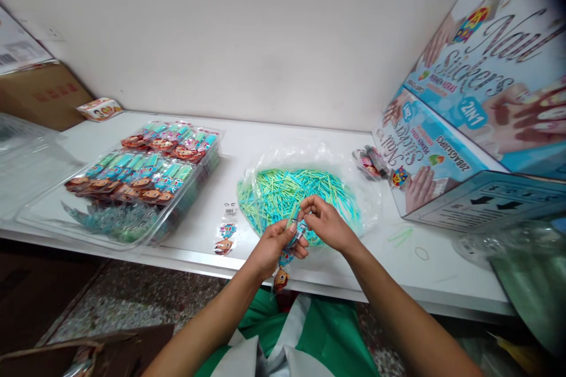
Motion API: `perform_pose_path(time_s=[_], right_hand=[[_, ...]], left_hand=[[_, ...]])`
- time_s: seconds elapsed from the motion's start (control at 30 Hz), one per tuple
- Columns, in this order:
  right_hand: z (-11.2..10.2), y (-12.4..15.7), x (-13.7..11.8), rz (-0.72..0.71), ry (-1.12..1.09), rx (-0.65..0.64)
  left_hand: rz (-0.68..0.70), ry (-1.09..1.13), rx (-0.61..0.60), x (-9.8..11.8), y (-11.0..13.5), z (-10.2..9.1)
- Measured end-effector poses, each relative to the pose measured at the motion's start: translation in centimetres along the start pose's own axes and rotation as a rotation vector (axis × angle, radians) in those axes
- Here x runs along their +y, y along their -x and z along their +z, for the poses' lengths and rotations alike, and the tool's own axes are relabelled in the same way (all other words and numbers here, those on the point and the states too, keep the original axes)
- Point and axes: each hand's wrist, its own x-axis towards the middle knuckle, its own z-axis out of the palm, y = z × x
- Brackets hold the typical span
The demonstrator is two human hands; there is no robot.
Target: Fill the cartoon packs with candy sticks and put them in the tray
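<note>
My left hand is closed around a small printed plastic packet, which hangs below the fingers with a brown cartoon head at its lower end. My right hand meets it at the packet's upper part, fingers bent and pinched together; what lies between them is too small to make out. Just behind both hands a clear plastic bag lies spread, with a heap of thin green and blue sticks in it. Left of the hands a flat printed packet lies on the white table.
A clear plastic tray at left holds rows of filled packets. Nail-sticker boxes are stacked at right, near small dark packets. Loose green sticks and a rubber band lie at front right. A cardboard box stands back left.
</note>
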Motion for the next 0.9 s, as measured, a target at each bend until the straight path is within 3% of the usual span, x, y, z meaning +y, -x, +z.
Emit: perform_pose_path(time_s=[0.63, 0.9], right_hand=[[-0.8, 0.1, -0.8, -0.022, 0.042, -0.122], [-0.6, 0.5, -1.1, -0.06, 0.152, -0.042]], left_hand=[[-0.053, 0.053, -0.073, 0.6, 0.4, 0.5], [-0.046, 0.059, -0.042, 0.5, 0.3, 0.6]])
